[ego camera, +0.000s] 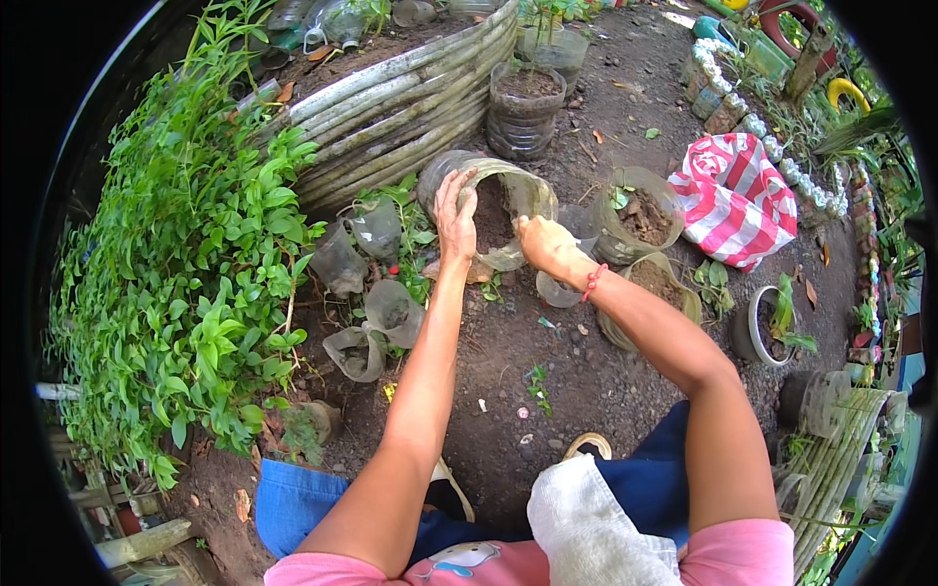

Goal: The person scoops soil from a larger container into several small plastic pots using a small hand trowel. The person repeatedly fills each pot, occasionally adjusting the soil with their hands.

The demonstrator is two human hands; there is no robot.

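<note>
A large cut plastic bottle used as a planter (531,194) lies tipped before me, its open mouth facing me, with dark soil (495,220) inside. My left hand (456,220) rests on its left rim, fingers spread and pointing up. At the right side of the mouth is my right hand (546,245), its fingers curled by the rim; whether they pinch the rim or something hidden cannot be told. A red bracelet circles that wrist. Right of my hands stand two more cut plastic planters, one holding clumped soil (645,217), the other brown soil (656,282).
Behind stands a bottle planter with soil (524,110), beside a curved raised-bed wall (396,102). Leafy plants (198,293) crowd the left, near small cut bottles (396,311). A red-and-white striped bag (736,198) and a white-rimmed pot (762,326) are at right.
</note>
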